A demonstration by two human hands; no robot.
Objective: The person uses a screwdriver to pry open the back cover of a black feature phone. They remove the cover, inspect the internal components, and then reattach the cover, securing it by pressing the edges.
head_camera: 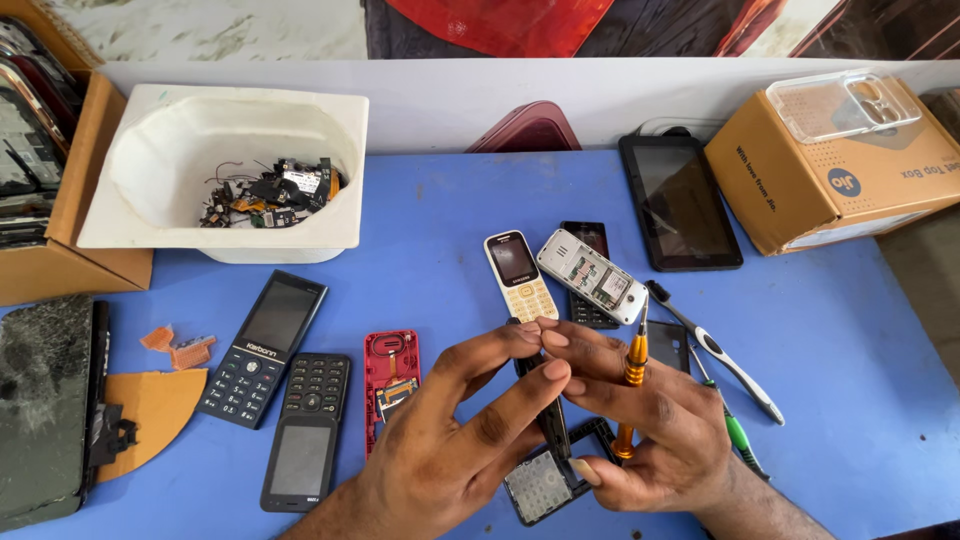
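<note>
1. Left hand [440, 450], lower centre: thumb and fingers pinch a thin black phone frame [553, 425], held on edge so the seam faces up.
2. Right hand [640, 420] steadies the same frame with its fingertips and has an orange-handled screwdriver [634, 372] tucked between the fingers, tip up, parked but ready.
3. Keypad phone body [545, 485] lies flat just below the hands.
4. White tub [330, 130], upper left, collects loose scrap boards.
5. Spare handsets, including a white keypad phone [519, 274], sit centre frame, near the hands.
</note>
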